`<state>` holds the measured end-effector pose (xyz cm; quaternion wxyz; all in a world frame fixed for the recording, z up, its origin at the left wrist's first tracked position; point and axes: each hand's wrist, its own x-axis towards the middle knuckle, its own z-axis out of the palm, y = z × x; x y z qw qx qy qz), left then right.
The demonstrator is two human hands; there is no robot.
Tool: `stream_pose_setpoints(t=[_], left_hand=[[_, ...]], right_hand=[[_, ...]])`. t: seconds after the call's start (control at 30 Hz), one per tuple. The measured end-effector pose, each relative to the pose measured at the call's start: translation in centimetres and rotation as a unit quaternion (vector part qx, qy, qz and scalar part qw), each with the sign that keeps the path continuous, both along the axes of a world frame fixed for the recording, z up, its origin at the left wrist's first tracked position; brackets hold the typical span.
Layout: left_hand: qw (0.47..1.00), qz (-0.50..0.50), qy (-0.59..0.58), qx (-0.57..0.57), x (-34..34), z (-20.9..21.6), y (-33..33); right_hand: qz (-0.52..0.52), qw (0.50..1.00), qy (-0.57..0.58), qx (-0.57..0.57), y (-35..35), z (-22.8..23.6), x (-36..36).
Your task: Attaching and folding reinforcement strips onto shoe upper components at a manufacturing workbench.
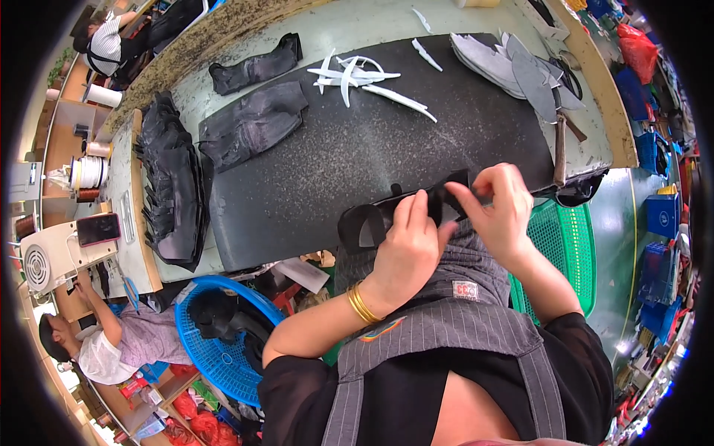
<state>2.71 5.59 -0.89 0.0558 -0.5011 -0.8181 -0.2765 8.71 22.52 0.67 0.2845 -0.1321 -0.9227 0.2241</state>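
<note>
Near the table's front edge I hold a black leather-like piece (355, 228) with a grey inner side, in front of my apron. My left hand (407, 241) is closed on its middle, fingers bent over it and the thumb close by. Thumb and fingers of my right hand (503, 212) pinch its right end. Part of the piece is hidden behind my fingers. Beyond my hands lies a dark work mat (349, 152) sprinkled with pale specks. White curved strips (357, 78) are heaped on its far part, and grey flat cut pieces (513, 70) lie at its far right.
Two black pieces (253, 123) lie at the far left, beside a tall stack of similar pieces (172, 186). A blue basket (195, 349) with black pieces stands at lower left, a green basket (587, 260) at my right. Co-workers (141, 342) sit at the left.
</note>
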Motion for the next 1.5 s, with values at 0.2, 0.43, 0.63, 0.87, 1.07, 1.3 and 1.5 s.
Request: stream_pose_setpoints(t=[0.2,0.43,0.63,0.87,1.07,1.3,1.5], left_hand=[[0.976,0.109,-0.182,0.044,-1.7,1.0,1.0],[0.973,0.118,-0.196,-0.015,-1.8,2.2,1.4],[0.971,0.104,-0.214,0.017,-1.9,2.1,1.7],[0.998,0.017,0.056,-0.035,0.1,-0.3,0.5],[0.975,-0.025,0.195,-0.103,0.6,-1.2,0.3],[0.986,-0.006,0.156,-0.065,0.4,-1.6,0.4],[0.979,-0.027,0.180,-0.089,0.4,-1.9,0.3]], right_hand=[[0.133,0.991,0.014,0.002,-0.7,-1.1,1.0],[0.157,0.986,-0.032,0.038,-1.4,-2.2,1.3],[0.118,0.991,-0.057,0.039,-1.8,-2.8,1.1],[0.137,0.975,-0.085,-0.155,0.4,-2.7,0.6],[0.034,0.889,-0.276,-0.363,2.4,0.0,-1.7],[0.081,0.910,-0.201,-0.354,3.9,-1.6,-1.7],[0.114,0.955,-0.212,-0.171,2.4,-0.9,-3.2]])
